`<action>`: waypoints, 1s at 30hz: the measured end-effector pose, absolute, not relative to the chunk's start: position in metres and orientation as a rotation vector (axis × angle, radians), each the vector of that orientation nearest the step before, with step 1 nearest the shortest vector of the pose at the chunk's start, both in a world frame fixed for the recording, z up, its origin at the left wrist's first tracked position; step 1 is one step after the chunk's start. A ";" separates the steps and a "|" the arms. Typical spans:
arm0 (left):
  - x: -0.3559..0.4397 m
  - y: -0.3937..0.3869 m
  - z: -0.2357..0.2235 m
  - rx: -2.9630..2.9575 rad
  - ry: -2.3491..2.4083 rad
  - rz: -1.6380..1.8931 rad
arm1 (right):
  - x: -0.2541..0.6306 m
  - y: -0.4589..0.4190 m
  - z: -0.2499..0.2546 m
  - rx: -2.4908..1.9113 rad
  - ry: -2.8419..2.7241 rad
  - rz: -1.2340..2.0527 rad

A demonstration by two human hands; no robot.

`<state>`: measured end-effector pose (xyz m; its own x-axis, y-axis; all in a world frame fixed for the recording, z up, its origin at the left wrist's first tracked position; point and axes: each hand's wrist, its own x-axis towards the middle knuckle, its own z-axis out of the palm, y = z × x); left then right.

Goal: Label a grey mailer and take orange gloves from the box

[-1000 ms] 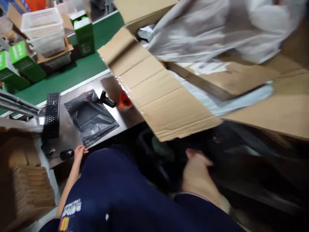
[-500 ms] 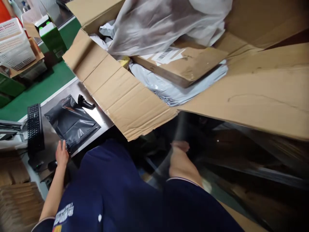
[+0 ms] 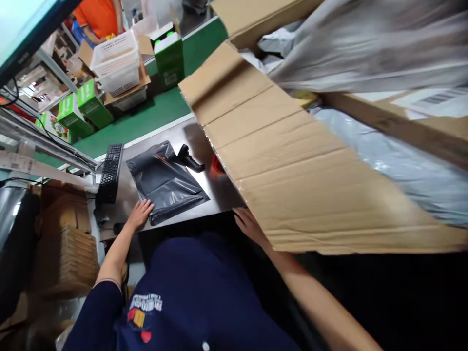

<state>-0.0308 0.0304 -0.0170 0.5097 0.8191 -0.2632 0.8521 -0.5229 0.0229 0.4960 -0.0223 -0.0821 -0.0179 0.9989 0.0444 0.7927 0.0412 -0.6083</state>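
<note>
A black plastic mailing bag (image 3: 164,183) lies flat on the metal tabletop (image 3: 141,151). My left hand (image 3: 141,213) rests open at the bag's near left corner, fingers stretched over the table's front edge. Under the box's cardboard flap (image 3: 292,170), my right hand (image 3: 250,224) reaches to the same edge further right, fingers extended and nothing seen in them; the flap hides part of it. Beyond the bag lies a black handheld scanner (image 3: 190,158). An orange-red object (image 3: 217,165), partly covered by the flap, cannot be made out.
A large open carton at right holds a grey-white plastic parcel (image 3: 402,161) and a flat cardboard box (image 3: 387,117) under a greyish sheet (image 3: 365,48). A keyboard (image 3: 110,170) stands left. Behind, a green surface (image 3: 153,114) bears white baskets (image 3: 117,66) and green boxes (image 3: 170,63). A person in orange (image 3: 100,19) is beyond.
The view has swung left. My right hand, blurred and low beneath the carton before, has come up to the table's front edge. My left hand stays by the bag, now lying flatter.
</note>
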 end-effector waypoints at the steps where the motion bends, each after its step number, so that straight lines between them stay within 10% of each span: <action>1: -0.033 0.032 -0.020 2.610 1.420 -0.325 | 0.476 0.004 -0.077 -1.686 -1.969 0.574; 7: -0.043 0.029 -0.032 2.635 1.270 -0.289 | 0.414 0.101 -0.061 -1.379 -2.452 0.371; 30: -0.051 -0.072 -0.027 2.256 1.226 -0.306 | 0.438 0.025 -0.101 -0.833 -2.722 0.652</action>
<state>-0.0513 -0.0715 -0.0275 0.5582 0.7028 -0.4409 0.8276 -0.4334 0.3568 0.4378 0.0251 -0.1010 -0.8147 0.5745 0.0788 0.4765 0.7407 -0.4737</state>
